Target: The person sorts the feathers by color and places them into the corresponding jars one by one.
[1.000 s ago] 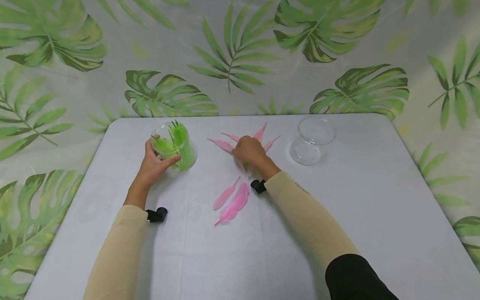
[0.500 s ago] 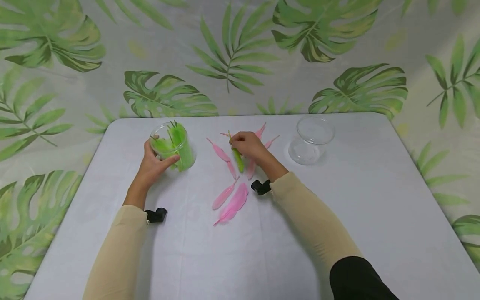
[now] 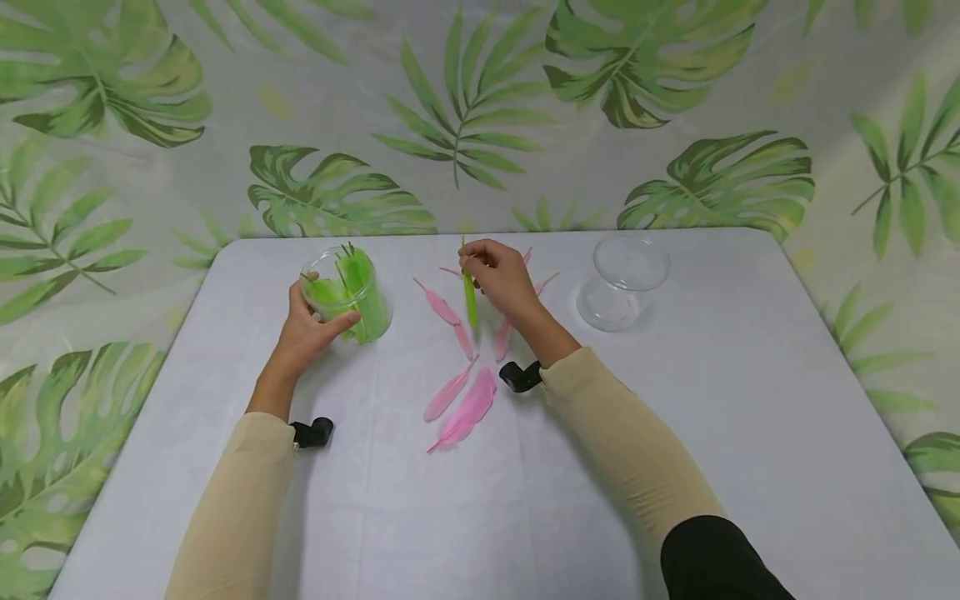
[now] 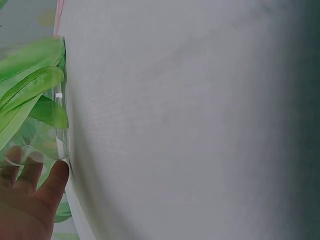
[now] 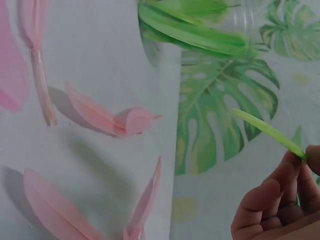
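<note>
My left hand (image 3: 305, 332) grips a clear jar (image 3: 381, 312) at the table's back left, thumb on the near side. Several green feathers (image 3: 360, 279) stand in it, quills up; in the left wrist view green feathers (image 4: 35, 60) show through its wall. Between thumb and fingers, my right hand (image 3: 504, 282) pinches one green feather (image 3: 470, 302) by its quill, vane hanging down above the pink feathers. The right wrist view shows this green feather (image 5: 270, 131) raised off the cloth. Several pink feathers (image 3: 438, 306) lie under and around the right hand, some partly hidden by it.
A second clear jar (image 3: 611, 308), with nothing in it, stands at the back right. Two more pink feathers (image 3: 468, 410) lie nearer the front. White cloth covers the table (image 3: 420, 517), and a leaf-print curtain (image 3: 495, 100) hangs behind its back edge.
My right hand has lifted the green feather from among the pink feathers, rising up and slightly back, so the feather now hangs upright. The left hand and jar have not moved.
</note>
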`<state>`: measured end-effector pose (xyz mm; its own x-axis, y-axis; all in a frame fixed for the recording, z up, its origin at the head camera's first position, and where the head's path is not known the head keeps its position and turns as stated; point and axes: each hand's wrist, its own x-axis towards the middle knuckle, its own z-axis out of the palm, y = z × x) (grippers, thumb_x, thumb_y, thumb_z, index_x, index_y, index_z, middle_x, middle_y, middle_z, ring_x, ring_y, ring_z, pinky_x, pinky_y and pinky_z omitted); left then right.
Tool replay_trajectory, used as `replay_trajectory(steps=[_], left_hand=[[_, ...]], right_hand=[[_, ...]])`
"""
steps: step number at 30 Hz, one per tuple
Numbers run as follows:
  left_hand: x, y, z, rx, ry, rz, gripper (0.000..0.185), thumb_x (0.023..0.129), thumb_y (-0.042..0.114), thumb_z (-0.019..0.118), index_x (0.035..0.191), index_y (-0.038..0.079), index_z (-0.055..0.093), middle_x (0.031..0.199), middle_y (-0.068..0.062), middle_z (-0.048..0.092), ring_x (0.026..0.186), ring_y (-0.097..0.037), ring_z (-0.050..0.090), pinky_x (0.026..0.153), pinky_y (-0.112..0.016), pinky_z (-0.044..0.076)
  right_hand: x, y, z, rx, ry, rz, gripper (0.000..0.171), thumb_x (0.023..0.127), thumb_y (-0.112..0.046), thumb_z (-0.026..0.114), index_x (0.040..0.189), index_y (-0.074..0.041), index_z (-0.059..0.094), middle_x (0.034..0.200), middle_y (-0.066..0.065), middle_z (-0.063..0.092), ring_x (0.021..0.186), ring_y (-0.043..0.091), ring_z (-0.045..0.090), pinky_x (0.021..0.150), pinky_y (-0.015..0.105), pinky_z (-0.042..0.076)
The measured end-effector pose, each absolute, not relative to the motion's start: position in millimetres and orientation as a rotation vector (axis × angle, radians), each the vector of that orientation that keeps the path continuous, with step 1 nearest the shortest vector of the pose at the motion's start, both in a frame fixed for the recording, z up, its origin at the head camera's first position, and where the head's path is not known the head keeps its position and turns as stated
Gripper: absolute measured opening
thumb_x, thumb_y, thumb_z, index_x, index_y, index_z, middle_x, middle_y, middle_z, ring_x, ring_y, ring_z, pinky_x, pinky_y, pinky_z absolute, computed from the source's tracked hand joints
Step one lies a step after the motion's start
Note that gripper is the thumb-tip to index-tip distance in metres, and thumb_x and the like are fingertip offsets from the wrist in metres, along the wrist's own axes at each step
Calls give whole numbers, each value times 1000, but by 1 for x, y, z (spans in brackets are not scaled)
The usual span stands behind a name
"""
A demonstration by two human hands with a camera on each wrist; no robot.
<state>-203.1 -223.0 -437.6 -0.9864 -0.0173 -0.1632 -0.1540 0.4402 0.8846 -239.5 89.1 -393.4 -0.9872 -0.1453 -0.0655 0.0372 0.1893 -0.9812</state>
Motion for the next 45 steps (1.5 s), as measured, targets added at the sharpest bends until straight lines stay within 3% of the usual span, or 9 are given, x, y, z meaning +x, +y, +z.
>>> replay_trajectory(steps=[5, 12, 17, 21, 31, 36, 39, 42, 45], left_hand=[[-203, -223, -437, -146, 2546, 1602, 107, 87, 34, 74, 156, 18, -6, 166, -18, 12, 153, -34, 16, 123, -56, 19], [-204, -224, -438, -154, 2543, 1599, 108, 87, 33, 74, 156, 18, -6, 166, -18, 13, 153, -35, 17, 123, -55, 20], [-203, -224, -437, -148, 2548, 1603, 106, 87, 33, 74, 156, 18, -5, 165, -18, 15, 153, -34, 17, 123, -56, 20], [-201, -222, -437, -147, 2574, 1592, 105, 86, 33, 75, 156, 16, -2, 164, -19, 17, 153, -35, 17, 123, -57, 19], [-199, -222, -436, -151, 2582, 1582, 107, 86, 36, 75, 156, 16, -3, 164, -20, 16, 153, -37, 17, 122, -59, 19], [-199, -222, -437, -158, 2577, 1570, 108, 86, 36, 74, 157, 17, -4, 165, -20, 15, 153, -38, 16, 122, -60, 18], [-199, -223, -437, -156, 2571, 1577, 107, 86, 36, 74, 157, 18, -4, 165, -19, 15, 153, -37, 16, 122, -59, 18], [-200, -223, -437, -152, 2568, 1582, 107, 86, 37, 74, 157, 19, -5, 165, -18, 15, 153, -36, 17, 122, -58, 19], [-200, -223, -438, -154, 2567, 1579, 107, 87, 37, 74, 157, 20, -5, 166, -17, 14, 153, -36, 17, 122, -58, 19]], right_hand=[[-240, 86, -390, -68, 2311, -1975, 18, 97, -23, 62, 109, -10, 67, 93, -3, 60, 84, 25, 58, 71, 27, 49], [-237, 83, -385, -142, 2331, -2048, 18, 97, -21, 63, 107, -8, 68, 100, 0, 64, 98, 35, 59, 83, 36, 52], [-235, 80, -378, -216, 2342, -2096, 21, 96, -15, 63, 116, -11, 66, 92, -3, 62, 92, 31, 58, 78, 29, 50], [-233, 77, -375, -247, 2323, -2138, 17, 96, -12, 61, 113, -7, 65, 90, -3, 61, 86, 28, 58, 73, 23, 49], [-228, 74, -373, -266, 2338, -2128, 17, 98, -18, 62, 107, -5, 67, 94, -3, 61, 90, 34, 58, 74, 27, 51], [-227, 73, -373, -277, 2317, -2131, 17, 99, -19, 60, 108, -7, 67, 105, 11, 65, 91, 34, 58, 75, 26, 52], [-227, 72, -374, -287, 2309, -2148, 16, 99, -18, 59, 108, -7, 67, 113, 15, 65, 91, 36, 59, 78, 33, 54], [-226, 71, -373, -293, 2304, -2157, 15, 98, -18, 61, 107, -7, 67, 109, 8, 66, 92, 37, 60, 81, 38, 55], [-226, 70, -372, -294, 2303, -2160, 15, 97, -18, 63, 106, -7, 68, 101, 1, 65, 93, 39, 60, 79, 34, 55]])
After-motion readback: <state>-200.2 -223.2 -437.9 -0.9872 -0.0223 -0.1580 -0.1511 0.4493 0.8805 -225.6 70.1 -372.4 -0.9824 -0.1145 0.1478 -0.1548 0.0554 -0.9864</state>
